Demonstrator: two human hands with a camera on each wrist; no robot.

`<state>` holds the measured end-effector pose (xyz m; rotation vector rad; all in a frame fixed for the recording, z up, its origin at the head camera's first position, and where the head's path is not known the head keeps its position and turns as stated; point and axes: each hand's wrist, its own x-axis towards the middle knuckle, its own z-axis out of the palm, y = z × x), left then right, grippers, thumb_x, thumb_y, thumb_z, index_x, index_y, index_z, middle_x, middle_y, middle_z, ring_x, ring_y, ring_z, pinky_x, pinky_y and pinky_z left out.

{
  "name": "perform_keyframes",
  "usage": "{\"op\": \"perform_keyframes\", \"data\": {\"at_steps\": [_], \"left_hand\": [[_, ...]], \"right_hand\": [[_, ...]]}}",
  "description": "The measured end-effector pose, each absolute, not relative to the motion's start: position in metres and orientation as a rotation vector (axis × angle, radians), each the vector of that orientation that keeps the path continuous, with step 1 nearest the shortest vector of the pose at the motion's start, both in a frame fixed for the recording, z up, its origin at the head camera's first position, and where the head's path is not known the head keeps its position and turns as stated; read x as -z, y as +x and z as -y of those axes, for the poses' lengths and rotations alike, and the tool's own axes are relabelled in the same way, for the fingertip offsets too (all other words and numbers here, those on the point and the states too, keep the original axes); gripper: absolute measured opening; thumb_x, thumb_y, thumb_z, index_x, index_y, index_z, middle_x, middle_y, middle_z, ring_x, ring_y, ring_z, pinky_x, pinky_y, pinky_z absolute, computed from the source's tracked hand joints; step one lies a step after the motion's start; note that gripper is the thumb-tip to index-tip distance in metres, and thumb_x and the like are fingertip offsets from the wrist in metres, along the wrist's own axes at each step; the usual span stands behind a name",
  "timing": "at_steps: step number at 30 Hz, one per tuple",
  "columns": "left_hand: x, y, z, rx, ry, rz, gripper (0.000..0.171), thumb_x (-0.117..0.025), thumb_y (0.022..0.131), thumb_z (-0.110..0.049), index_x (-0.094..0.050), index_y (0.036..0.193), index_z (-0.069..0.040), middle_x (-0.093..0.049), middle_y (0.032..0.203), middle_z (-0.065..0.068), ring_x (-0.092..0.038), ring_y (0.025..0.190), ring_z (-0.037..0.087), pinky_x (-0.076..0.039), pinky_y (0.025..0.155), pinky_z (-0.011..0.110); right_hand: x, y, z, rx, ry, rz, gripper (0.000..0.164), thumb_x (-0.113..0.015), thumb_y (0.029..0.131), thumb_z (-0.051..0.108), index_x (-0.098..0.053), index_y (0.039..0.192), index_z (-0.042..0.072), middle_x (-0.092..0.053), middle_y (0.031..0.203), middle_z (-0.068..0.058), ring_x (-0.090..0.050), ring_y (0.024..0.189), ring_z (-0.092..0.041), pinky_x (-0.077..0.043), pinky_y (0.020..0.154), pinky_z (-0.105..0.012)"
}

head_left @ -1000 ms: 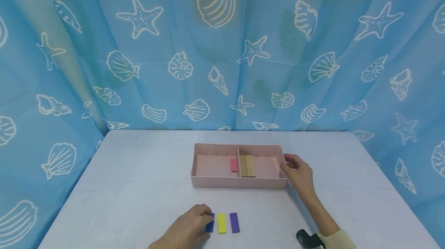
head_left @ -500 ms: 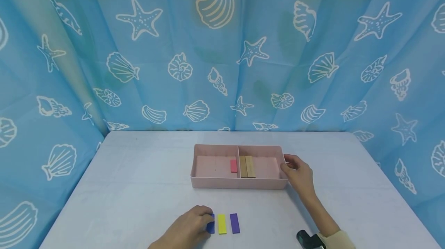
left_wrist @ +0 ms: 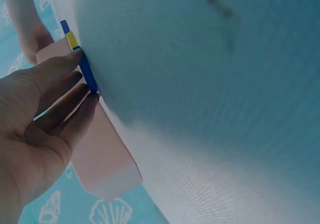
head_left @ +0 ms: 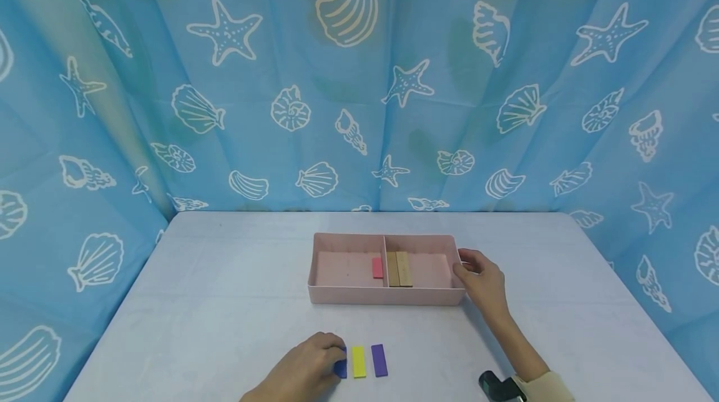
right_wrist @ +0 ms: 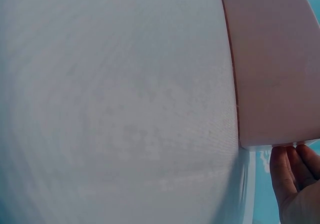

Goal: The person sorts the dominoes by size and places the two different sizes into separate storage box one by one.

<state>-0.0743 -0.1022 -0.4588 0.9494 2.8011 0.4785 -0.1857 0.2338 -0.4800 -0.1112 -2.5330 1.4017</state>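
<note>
In the head view, my left hand point(head_left: 303, 367) is low on the table and pinches a small flat blue block point(head_left: 341, 369). In the left wrist view, the thumb is at one end of the blue block point(left_wrist: 87, 71) and fingertips at the other. Right beside it lie a yellow block point(head_left: 359, 361) and a purple block point(head_left: 379, 360), side by side. My right hand point(head_left: 484, 280) holds the right end of a pink two-compartment box point(head_left: 348, 295), its thumb at the rim. In the right wrist view, fingertips touch the box's end wall.
A short pink-red block point(head_left: 377, 268) lies in the box's left compartment, against the divider point(head_left: 385, 261). Two wooden blocks point(head_left: 399, 269) lie together in the right compartment. White cloth covers the table point(head_left: 224, 302); a blue shell-patterned curtain point(head_left: 359, 77) hangs behind and at the sides.
</note>
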Motion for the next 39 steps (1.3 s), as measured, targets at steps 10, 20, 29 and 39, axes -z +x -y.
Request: {"op": "perform_keyframes", "data": {"at_steps": [10, 20, 29, 39], "left_hand": [[0.458, -0.074, 0.101, -0.467, 0.894, -2.785, 0.029, -0.081, 0.083, -0.015, -0.074, 0.110, -0.010, -0.065, 0.116, 0.000, -0.061, 0.111, 0.014, -0.052, 0.095, 0.029], [0.459, -0.075, 0.105, -0.501, 0.950, -2.803, 0.029, -0.082, 0.081, -0.015, -0.074, 0.109, -0.009, -0.065, 0.112, -0.001, -0.061, 0.108, 0.013, -0.052, 0.093, 0.026], [0.458, -0.076, 0.106, -0.519, 0.965, -2.800, 0.029, -0.081, 0.083, -0.018, -0.073, 0.109, -0.010, -0.063, 0.112, -0.002, -0.060, 0.107, 0.011, -0.052, 0.093, 0.025], [0.445, -0.077, 0.109, -0.562, 1.067, -2.835, 0.029, -0.081, 0.083, -0.015, -0.073, 0.110, -0.007, -0.063, 0.116, 0.001, -0.060, 0.110, 0.014, -0.052, 0.094, 0.026]], "right_hand": [[0.477, -0.187, -0.235, -1.447, -0.154, 2.579, 0.039, -0.060, 0.097, 0.016, -0.058, 0.133, 0.002, -0.060, 0.133, -0.017, -0.059, 0.116, -0.031, -0.051, 0.090, -0.025], [0.476, -0.188, -0.236, -1.449, -0.163, 2.588, 0.038, -0.061, 0.097, 0.016, -0.058, 0.133, 0.003, -0.060, 0.133, -0.016, -0.059, 0.116, -0.030, -0.046, 0.084, -0.015], [0.476, -0.186, -0.237, -1.452, -0.155, 2.579, 0.038, -0.059, 0.098, 0.018, -0.058, 0.133, 0.003, -0.060, 0.133, -0.016, -0.058, 0.117, -0.031, -0.049, 0.088, -0.020], [0.477, -0.187, -0.235, -1.439, -0.164, 2.588, 0.038, -0.060, 0.096, 0.015, -0.059, 0.132, 0.003, -0.060, 0.132, -0.016, -0.059, 0.114, -0.031, -0.053, 0.091, -0.035]]}}
